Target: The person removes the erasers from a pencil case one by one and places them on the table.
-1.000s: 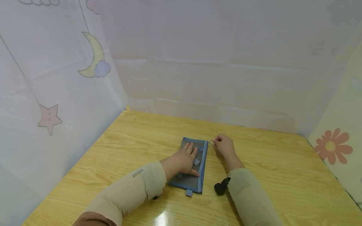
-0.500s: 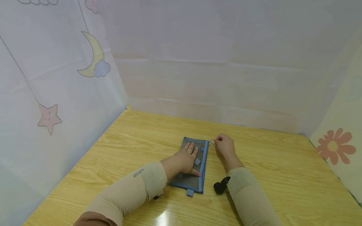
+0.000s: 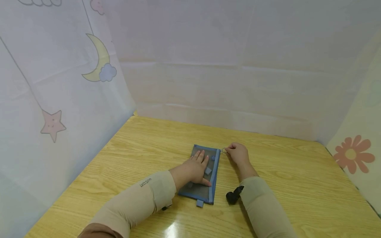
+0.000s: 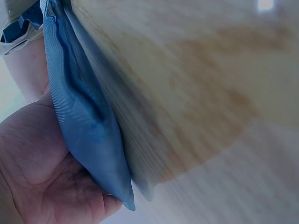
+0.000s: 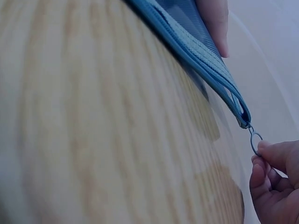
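A blue mesh zip pouch (image 3: 194, 190) lies flat on the wooden table, a small fabric tab at its near end. My left hand (image 3: 194, 169) rests on it with fingers spread and straight, the thumb reaching toward the zipped edge. Just past the pouch's far right corner, my right hand (image 3: 238, 154) pinches the ring of the zipper pull (image 5: 255, 142) between thumb and finger. In the right wrist view the zip's two edges (image 5: 196, 51) stand apart along their length, the pull at the far end. The left wrist view shows the pouch's blue side (image 4: 93, 126) against the palm.
The wooden table (image 3: 285, 172) extends around the pouch on all sides. Pale printed sheets (image 3: 190, 66) hang behind it and at both sides. A black wrist camera (image 3: 233, 195) sits on the right forearm, close above the tabletop.
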Action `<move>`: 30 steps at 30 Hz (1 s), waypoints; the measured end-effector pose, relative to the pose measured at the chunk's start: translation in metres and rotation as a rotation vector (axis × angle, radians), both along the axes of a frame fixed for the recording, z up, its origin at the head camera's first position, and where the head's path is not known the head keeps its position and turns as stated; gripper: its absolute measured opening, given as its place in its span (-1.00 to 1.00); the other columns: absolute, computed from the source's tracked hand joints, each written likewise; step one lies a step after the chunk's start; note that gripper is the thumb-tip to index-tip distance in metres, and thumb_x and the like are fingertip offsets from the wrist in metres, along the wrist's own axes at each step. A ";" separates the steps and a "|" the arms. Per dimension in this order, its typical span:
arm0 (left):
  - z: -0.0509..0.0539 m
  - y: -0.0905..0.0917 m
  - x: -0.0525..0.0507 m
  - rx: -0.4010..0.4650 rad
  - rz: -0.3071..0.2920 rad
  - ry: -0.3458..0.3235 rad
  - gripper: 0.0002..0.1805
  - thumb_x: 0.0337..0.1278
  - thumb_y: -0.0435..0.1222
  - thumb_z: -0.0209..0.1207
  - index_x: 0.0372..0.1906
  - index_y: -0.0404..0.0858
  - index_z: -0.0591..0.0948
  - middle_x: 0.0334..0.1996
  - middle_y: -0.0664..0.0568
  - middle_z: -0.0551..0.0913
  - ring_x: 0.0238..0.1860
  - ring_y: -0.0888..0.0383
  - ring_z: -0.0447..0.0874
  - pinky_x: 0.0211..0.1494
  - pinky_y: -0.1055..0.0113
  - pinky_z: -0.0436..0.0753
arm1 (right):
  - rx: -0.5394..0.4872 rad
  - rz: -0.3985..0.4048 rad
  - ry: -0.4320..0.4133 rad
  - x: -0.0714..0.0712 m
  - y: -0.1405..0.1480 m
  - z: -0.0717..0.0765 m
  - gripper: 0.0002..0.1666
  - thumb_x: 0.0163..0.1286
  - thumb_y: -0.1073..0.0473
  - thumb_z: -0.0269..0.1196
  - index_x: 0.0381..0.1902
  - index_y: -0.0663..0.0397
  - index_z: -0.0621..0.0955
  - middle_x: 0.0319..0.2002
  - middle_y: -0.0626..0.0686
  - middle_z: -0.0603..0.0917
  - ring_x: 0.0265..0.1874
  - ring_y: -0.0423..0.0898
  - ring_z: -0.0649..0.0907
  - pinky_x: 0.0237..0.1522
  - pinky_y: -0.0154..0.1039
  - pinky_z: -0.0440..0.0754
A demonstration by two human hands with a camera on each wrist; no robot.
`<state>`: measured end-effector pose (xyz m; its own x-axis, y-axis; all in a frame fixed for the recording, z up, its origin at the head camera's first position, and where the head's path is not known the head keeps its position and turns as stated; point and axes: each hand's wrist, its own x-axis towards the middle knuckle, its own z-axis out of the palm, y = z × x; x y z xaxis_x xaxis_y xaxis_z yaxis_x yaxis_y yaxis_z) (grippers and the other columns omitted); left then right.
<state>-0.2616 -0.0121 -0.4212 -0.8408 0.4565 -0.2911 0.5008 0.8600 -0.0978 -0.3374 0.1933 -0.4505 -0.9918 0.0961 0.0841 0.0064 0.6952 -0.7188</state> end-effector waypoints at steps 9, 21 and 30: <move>-0.001 -0.001 -0.001 -0.001 0.004 -0.007 0.22 -0.27 0.49 -0.12 0.45 -0.15 -0.15 0.43 -0.15 -0.30 0.42 -0.06 -0.33 0.38 0.12 0.02 | -0.113 0.038 -0.093 0.002 0.001 -0.001 -0.80 0.27 0.17 0.21 -0.44 0.22 0.59 -0.55 0.03 0.58 -0.59 -0.14 0.51 -0.54 -0.30 0.45; 0.001 -0.001 0.000 0.005 0.012 -0.030 0.20 -0.24 0.47 -0.09 0.45 -0.14 -0.16 0.43 -0.14 -0.32 0.42 -0.05 -0.35 0.39 0.13 -0.01 | -0.110 0.043 -0.111 0.003 0.003 -0.001 -0.80 0.29 0.18 0.18 -0.37 0.24 0.60 -0.47 0.05 0.60 -0.52 -0.12 0.53 -0.46 -0.29 0.50; 0.005 -0.002 0.004 0.006 -0.002 -0.021 0.19 -0.22 0.46 -0.09 0.45 -0.15 -0.13 0.43 -0.15 -0.29 0.42 -0.05 -0.33 0.39 0.15 0.00 | -0.133 0.030 -0.093 0.006 0.004 0.001 -0.81 0.28 0.22 0.18 -0.39 0.29 0.58 -0.48 0.08 0.59 -0.53 -0.13 0.56 -0.44 -0.29 0.56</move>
